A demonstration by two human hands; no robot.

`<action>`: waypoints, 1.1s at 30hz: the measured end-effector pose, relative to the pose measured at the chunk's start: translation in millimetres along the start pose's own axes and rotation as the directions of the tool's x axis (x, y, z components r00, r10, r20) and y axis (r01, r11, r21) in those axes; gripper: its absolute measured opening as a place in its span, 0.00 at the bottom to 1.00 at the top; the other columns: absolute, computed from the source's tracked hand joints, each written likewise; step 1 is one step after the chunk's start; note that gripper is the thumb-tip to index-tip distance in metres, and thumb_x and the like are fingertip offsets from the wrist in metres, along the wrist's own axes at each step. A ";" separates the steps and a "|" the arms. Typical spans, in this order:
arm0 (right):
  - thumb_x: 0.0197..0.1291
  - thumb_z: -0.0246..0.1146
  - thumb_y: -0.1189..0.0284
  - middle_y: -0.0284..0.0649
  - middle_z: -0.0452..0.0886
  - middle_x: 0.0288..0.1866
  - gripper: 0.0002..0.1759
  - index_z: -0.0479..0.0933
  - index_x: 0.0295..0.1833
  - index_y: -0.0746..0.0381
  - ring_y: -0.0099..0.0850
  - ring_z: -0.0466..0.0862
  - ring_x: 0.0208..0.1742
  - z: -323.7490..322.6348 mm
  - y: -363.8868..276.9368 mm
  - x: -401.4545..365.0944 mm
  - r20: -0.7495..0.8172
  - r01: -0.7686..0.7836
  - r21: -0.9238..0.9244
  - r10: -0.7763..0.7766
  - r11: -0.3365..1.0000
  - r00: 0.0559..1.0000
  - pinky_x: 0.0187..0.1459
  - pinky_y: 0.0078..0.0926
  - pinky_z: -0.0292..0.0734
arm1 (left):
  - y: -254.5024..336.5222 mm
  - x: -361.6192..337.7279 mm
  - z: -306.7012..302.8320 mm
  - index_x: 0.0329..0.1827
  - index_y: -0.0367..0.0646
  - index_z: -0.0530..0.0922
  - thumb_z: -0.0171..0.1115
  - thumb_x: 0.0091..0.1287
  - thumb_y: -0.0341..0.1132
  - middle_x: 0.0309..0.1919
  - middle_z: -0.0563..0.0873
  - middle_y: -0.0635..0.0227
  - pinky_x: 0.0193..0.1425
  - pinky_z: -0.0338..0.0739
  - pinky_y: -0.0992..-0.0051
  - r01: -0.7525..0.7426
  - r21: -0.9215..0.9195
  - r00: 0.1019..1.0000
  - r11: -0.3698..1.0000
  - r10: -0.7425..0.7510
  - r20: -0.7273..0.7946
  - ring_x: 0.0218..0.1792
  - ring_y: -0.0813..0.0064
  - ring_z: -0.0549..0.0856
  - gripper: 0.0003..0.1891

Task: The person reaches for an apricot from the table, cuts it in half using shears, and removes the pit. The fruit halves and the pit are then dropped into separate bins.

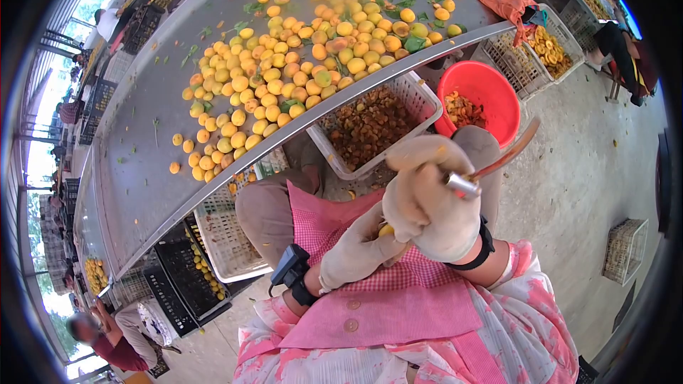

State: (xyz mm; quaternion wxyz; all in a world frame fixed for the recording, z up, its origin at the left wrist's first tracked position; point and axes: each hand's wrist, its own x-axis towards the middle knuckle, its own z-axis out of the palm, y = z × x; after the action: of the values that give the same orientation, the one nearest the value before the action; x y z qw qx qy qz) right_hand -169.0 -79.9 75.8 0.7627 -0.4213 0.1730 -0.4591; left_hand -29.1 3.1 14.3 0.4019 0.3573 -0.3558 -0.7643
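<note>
My left hand (363,250), in a pale glove, is closed around a yellow-orange fruit (385,230) above my pink apron; only a bit of the fruit shows. Close against it, my right hand (434,203), gloved too and blurred, is wrapped round a tool with a metal collar (462,185) and a curved brown end (509,151) that points to the upper right. Many apricot-like fruits (274,75) lie on the metal table (153,110) in front of me, among green leaves.
A white crate (432,106) of brown pieces and a red bucket (506,98) with orange pieces stand by the table edge. A white basket (222,224) and a black crate (174,277) are at left. A person (124,345) sits at lower left, another (626,57) at upper right.
</note>
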 end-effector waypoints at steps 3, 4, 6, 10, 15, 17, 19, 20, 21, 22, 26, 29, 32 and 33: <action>0.80 0.41 0.66 0.27 0.60 0.14 0.16 0.72 0.54 0.62 0.19 0.57 0.10 -0.5 -1.8 5.8 -0.133 0.093 0.218 -0.065 0.971 0.989 0.13 0.22 0.56 | 2.9 0.2 -6.8 0.70 0.38 0.63 0.61 0.72 0.54 0.40 0.76 0.70 0.35 0.69 0.82 -0.063 -0.157 0.983 0.986 0.089 0.160 0.32 0.82 0.73 0.34; 0.80 0.40 0.66 0.27 0.59 0.14 0.16 0.72 0.55 0.62 0.19 0.57 0.10 -2.3 -2.5 7.1 -0.161 0.116 0.289 -0.071 0.950 0.984 0.12 0.21 0.56 | 7.2 0.2 -4.6 0.72 0.38 0.62 0.62 0.71 0.54 0.40 0.76 0.70 0.35 0.69 0.82 -0.011 -0.233 0.986 0.972 0.050 0.160 0.32 0.82 0.73 0.36; 0.81 0.40 0.66 0.26 0.59 0.14 0.16 0.72 0.56 0.62 0.18 0.56 0.09 -8.3 -2.2 8.0 -0.190 0.142 0.356 -0.077 0.924 0.979 0.12 0.21 0.56 | 9.2 0.3 -4.5 0.73 0.37 0.60 0.63 0.71 0.54 0.41 0.76 0.70 0.36 0.69 0.81 0.040 -0.307 0.986 0.951 0.012 0.165 0.33 0.82 0.74 0.38; 0.80 0.42 0.64 0.25 0.58 0.15 0.16 0.71 0.59 0.62 0.17 0.57 0.09 -15.1 -2.4 6.4 -0.047 0.165 0.377 -0.159 0.912 0.986 0.12 0.20 0.56 | 4.3 0.4 -9.7 0.74 0.37 0.60 0.63 0.70 0.55 0.39 0.75 0.71 0.36 0.67 0.81 -0.022 -0.207 0.972 0.978 0.069 0.225 0.34 0.82 0.73 0.39; 0.78 0.45 0.70 0.29 0.60 0.16 0.13 0.71 0.58 0.65 0.19 0.56 0.11 -16.7 -6.2 5.8 0.053 0.175 0.367 -0.208 0.914 0.977 0.14 0.22 0.54 | 9.9 -5.1 -5.8 0.73 0.37 0.62 0.62 0.70 0.57 0.37 0.74 0.72 0.35 0.66 0.82 -0.035 -0.178 0.980 0.983 0.069 0.188 0.33 0.83 0.72 0.39; 0.77 0.46 0.73 0.29 0.60 0.15 0.12 0.71 0.57 0.65 0.18 0.57 0.11 -15.2 -6.0 4.5 0.029 0.155 0.369 -0.178 0.916 0.984 0.15 0.21 0.54 | 9.1 -6.4 -4.7 0.72 0.39 0.62 0.60 0.71 0.59 0.37 0.73 0.73 0.35 0.66 0.82 -0.046 -0.146 0.981 0.988 0.072 0.180 0.32 0.84 0.71 0.38; 0.76 0.46 0.74 0.29 0.60 0.15 0.12 0.72 0.57 0.66 0.18 0.57 0.11 -12.7 -7.6 3.8 0.021 0.117 0.355 -0.133 0.927 0.991 0.14 0.21 0.54 | 2.6 -8.4 -5.8 0.72 0.39 0.62 0.58 0.71 0.60 0.37 0.73 0.73 0.35 0.65 0.82 -0.051 -0.112 0.986 0.992 0.068 0.152 0.31 0.84 0.70 0.38; 0.75 0.46 0.76 0.29 0.61 0.15 0.12 0.72 0.56 0.67 0.18 0.57 0.11 -12.1 -7.9 3.2 0.011 0.083 0.341 -0.092 0.936 0.996 0.14 0.20 0.54 | -0.6 -9.0 -6.1 0.72 0.40 0.63 0.57 0.72 0.60 0.37 0.73 0.74 0.34 0.65 0.82 -0.054 -0.076 0.990 0.996 0.063 0.126 0.31 0.85 0.70 0.37; 0.75 0.46 0.76 0.29 0.61 0.15 0.12 0.72 0.56 0.67 0.18 0.57 0.11 -12.8 -7.3 3.7 0.009 0.083 0.342 -0.091 0.936 0.996 0.14 0.20 0.54 | -2.1 -9.2 -5.6 0.72 0.40 0.63 0.57 0.72 0.60 0.37 0.73 0.74 0.34 0.65 0.82 -0.052 -0.076 0.990 0.996 0.062 0.127 0.31 0.85 0.70 0.37; 0.77 0.46 0.71 0.28 0.60 0.15 0.13 0.71 0.56 0.66 0.18 0.57 0.10 -14.0 -6.8 5.2 0.007 0.046 0.272 -0.050 0.961 0.999 0.13 0.21 0.54 | -3.0 -9.2 -4.9 0.71 0.41 0.63 0.55 0.73 0.60 0.36 0.72 0.74 0.34 0.64 0.83 -0.058 -0.076 0.991 0.995 0.067 0.119 0.31 0.85 0.69 0.36; 0.79 0.46 0.67 0.29 0.60 0.14 0.15 0.71 0.56 0.65 0.19 0.57 0.10 -11.8 -6.6 4.4 -0.038 -0.025 0.171 0.031 0.985 0.999 0.13 0.21 0.54 | -6.7 -8.1 -5.1 0.69 0.40 0.64 0.51 0.75 0.59 0.33 0.72 0.74 0.33 0.62 0.84 -0.011 -0.176 0.994 0.984 0.029 0.102 0.29 0.86 0.67 0.33; 0.79 0.46 0.67 0.29 0.61 0.14 0.14 0.72 0.56 0.65 0.19 0.56 0.10 -14.4 1.9 4.2 -0.027 0.026 0.151 -0.023 0.988 0.999 0.13 0.21 0.54 | -11.6 -3.6 -6.8 0.66 0.38 0.65 0.55 0.76 0.51 0.34 0.73 0.73 0.34 0.66 0.83 0.029 -0.450 0.993 0.893 0.027 0.118 0.30 0.86 0.70 0.27; 0.75 0.47 0.73 0.28 0.62 0.15 0.12 0.73 0.53 0.67 0.17 0.57 0.11 -4.9 1.6 1.9 -0.089 0.014 0.228 0.007 0.974 0.996 0.14 0.20 0.53 | -17.2 -3.4 -3.5 0.63 0.36 0.66 0.61 0.74 0.40 0.37 0.78 0.68 0.39 0.73 0.77 -0.198 0.474 0.966 0.858 0.252 -0.053 0.33 0.77 0.77 0.23; 0.71 0.48 0.80 0.28 0.63 0.16 0.11 0.74 0.51 0.69 0.16 0.59 0.12 -1.7 0.4 0.7 -0.164 -0.041 0.273 0.088 0.961 0.982 0.14 0.18 0.52 | -17.3 -3.7 -2.4 0.63 0.36 0.66 0.61 0.74 0.40 0.37 0.78 0.68 0.39 0.73 0.77 -0.198 0.474 0.966 0.858 0.252 -0.053 0.33 0.77 0.77 0.23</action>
State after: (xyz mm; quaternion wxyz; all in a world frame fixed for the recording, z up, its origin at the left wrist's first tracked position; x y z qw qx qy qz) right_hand -169.5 -81.2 74.6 0.8092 -0.2663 0.1893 -0.4883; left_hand -31.8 13.1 -0.3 0.4106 0.4417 -0.5442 -0.5832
